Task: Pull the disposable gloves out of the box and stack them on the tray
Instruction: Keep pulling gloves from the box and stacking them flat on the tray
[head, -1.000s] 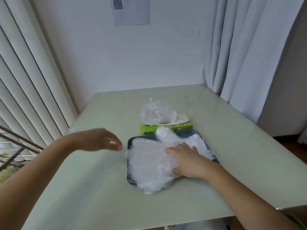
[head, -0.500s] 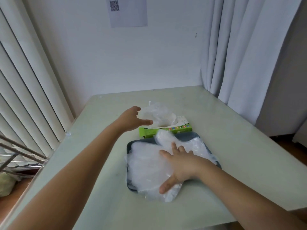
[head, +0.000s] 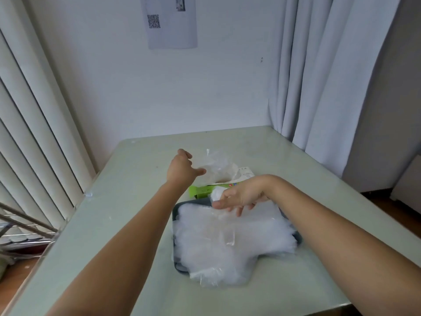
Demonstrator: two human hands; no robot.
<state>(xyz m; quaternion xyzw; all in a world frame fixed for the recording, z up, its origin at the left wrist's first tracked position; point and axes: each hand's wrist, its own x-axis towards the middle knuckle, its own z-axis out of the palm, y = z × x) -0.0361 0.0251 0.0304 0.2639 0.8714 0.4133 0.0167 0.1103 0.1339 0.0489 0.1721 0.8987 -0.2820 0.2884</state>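
Observation:
A green and white glove box [head: 205, 190] lies on the table behind a dark tray [head: 176, 209]. A clear plastic glove [head: 218, 167] sticks up out of the box's opening. My left hand [head: 182, 168] reaches to it with thumb and fingers spread on either side of the glove, apart from it or just touching. A thick stack of clear gloves [head: 227, 238] covers the tray and spills over its front edge. My right hand [head: 239, 197] hovers over the far end of the stack, fingers loosely bent, holding nothing.
The pale green table [head: 127, 201] stands in a corner, with vertical blinds [head: 34, 133] on the left and grey curtains [head: 319, 76] on the right. A metal rack [head: 20, 226] sits beyond the table's left edge. A paper with a QR code [head: 172, 21] hangs on the wall.
My left hand has moved from the table's left side up to the glove sticking out of the box. My right hand has lifted off the stack and drawn back toward the box.

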